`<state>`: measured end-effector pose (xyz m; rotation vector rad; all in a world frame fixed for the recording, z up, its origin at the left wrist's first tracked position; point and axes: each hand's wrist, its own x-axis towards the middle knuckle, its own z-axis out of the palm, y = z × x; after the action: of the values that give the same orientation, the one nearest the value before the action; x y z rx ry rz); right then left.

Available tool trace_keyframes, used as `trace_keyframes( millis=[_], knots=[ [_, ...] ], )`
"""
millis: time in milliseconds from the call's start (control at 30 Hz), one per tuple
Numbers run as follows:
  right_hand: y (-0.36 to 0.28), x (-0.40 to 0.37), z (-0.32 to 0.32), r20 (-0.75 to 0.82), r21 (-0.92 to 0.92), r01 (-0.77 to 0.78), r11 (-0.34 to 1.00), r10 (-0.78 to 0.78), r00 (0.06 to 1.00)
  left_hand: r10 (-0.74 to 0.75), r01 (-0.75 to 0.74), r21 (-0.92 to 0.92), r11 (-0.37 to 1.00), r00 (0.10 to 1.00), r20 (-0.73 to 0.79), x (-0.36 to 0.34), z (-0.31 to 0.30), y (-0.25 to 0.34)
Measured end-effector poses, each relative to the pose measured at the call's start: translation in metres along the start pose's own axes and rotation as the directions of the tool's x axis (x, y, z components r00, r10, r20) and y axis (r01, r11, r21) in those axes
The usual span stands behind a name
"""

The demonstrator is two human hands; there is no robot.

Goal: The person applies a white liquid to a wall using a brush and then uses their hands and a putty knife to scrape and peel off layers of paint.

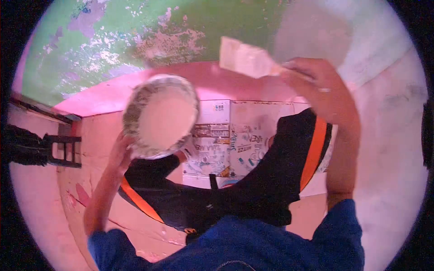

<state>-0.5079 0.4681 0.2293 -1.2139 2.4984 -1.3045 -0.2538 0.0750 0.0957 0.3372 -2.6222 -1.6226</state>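
A round, stained container [132, 113] with pale, pinkish liquid inside is held up at the left by my left hand [123, 145], whose fingers are at its lower rim. On the right, my right hand [307, 74] is closed around the handle of a wide brush [246, 58]. The brush is coated with pale paint, and its bristles point left, near the wall [181, 34]. That wall shows green paint with pink and white peeling patches. The brush and the container are apart.
Below the container, a printed board or box surface [246, 140] with lettering lies between my legs in black trousers [253, 194] with orange stripes. At the far left stands a dark chair or stool [65, 151] with dark cloth [22, 144] beside it.
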Motion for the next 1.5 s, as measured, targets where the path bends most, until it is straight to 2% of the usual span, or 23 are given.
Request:
trace_keyframes(
  millis=[33,67,133,267,300,367,433,533,600,667,700,733,767,833,1067,1133,1167,1233,1267,1333,1400,1467,1500],
  knots=[
    [0.002,0.004,0.01,0.015,-0.131,0.042,0.991,-0.04,0.999,-0.45,0.328,-0.653,0.683,0.893,-0.022,0.022,0.033,0.004],
    [0.002,0.01,0.021,0.033,-0.253,0.088,0.963,-0.082,0.996,-0.532,0.409,-0.609,0.68,0.847,-0.024,0.037,0.058,-0.015],
    [-0.001,0.02,0.041,0.241,-0.455,-0.031,0.89,0.156,0.958,-0.448,0.454,-0.462,0.762,0.885,0.13,0.072,0.102,-0.072],
    [0.067,0.042,0.11,0.466,-0.522,-0.014,0.853,0.299,0.833,-0.254,0.356,-0.533,0.767,0.932,0.257,0.12,0.195,-0.131],
    [0.091,0.035,0.129,0.464,-0.55,-0.025,0.835,0.33,0.822,-0.261,0.365,-0.534,0.762,0.929,0.262,0.126,0.207,-0.135],
    [0.129,0.02,0.158,0.469,-0.582,-0.043,0.812,0.379,0.798,-0.351,0.441,-0.266,0.857,0.879,0.323,0.135,0.228,-0.145],
    [0.153,-0.005,0.182,0.393,-0.628,-0.206,0.75,0.535,0.748,-0.36,0.493,-0.356,0.794,0.853,0.377,0.137,0.232,-0.172],
    [0.185,-0.027,0.217,0.515,-0.599,-0.104,0.794,0.481,0.71,-0.336,0.525,-0.446,0.725,0.834,0.438,0.154,0.223,-0.179],
    [0.201,-0.046,0.24,0.546,-0.614,-0.08,0.785,0.496,0.675,-0.397,0.566,-0.203,0.799,0.75,0.528,0.166,0.218,-0.191],
    [0.215,-0.068,0.255,0.565,-0.632,-0.071,0.772,0.522,0.639,-0.396,0.55,-0.133,0.824,0.728,0.56,0.182,0.223,-0.234],
    [0.22,-0.077,0.257,0.651,-0.579,0.029,0.815,0.441,0.618,-0.411,0.437,0.08,0.896,0.746,0.525,0.187,0.22,-0.22],
    [0.226,-0.082,0.258,0.727,-0.518,0.128,0.846,0.356,0.587,-0.397,0.207,0.412,0.887,0.797,0.455,0.189,0.219,-0.204],
    [0.227,-0.084,0.259,0.725,-0.52,0.132,0.844,0.354,0.59,-0.381,0.054,0.632,0.773,0.836,0.395,0.191,0.217,-0.187],
    [0.227,-0.09,0.259,0.676,-0.519,0.044,0.854,0.378,0.633,-0.338,-0.074,0.771,0.633,0.869,0.361,0.199,0.21,-0.154],
    [0.247,-0.104,0.266,0.711,-0.446,0.186,0.876,0.219,0.668,-0.237,-0.255,0.79,0.558,0.863,0.446,0.213,0.185,-0.006],
    [0.253,-0.1,0.264,0.707,-0.42,0.258,0.87,0.135,0.694,0.005,-0.347,0.718,0.604,0.902,0.432,0.204,0.176,0.028],
    [0.248,-0.093,0.26,0.7,-0.426,0.266,0.865,0.129,0.702,0.016,-0.349,0.723,0.596,0.905,0.424,0.202,0.173,0.04],
    [0.236,-0.08,0.25,0.842,-0.403,0.399,0.824,0.164,0.514,0.174,-0.438,0.602,0.668,0.878,0.447,0.196,0.165,0.06],
    [0.233,-0.084,0.246,0.834,-0.415,0.409,0.812,0.161,0.528,0.19,-0.445,0.61,0.656,0.879,0.437,0.194,0.163,0.067],
    [0.233,-0.111,0.242,0.636,-0.551,0.092,0.829,0.346,0.69,0.214,-0.514,0.512,0.688,0.818,0.534,0.194,0.159,0.077],
    [0.287,-0.156,0.259,0.783,-0.505,0.547,0.667,0.087,0.616,0.068,-0.401,0.606,0.687,0.866,0.496,0.191,0.158,0.084],
    [0.32,-0.166,0.275,0.564,-0.353,0.349,0.868,-0.1,0.82,0.375,-0.641,0.318,0.699,0.706,0.6,0.201,0.164,0.067],
    [0.312,-0.159,0.273,0.635,-0.36,0.303,0.882,-0.006,0.772,0.13,-0.451,0.536,0.713,0.837,0.532,0.183,0.155,0.098]
  ],
)
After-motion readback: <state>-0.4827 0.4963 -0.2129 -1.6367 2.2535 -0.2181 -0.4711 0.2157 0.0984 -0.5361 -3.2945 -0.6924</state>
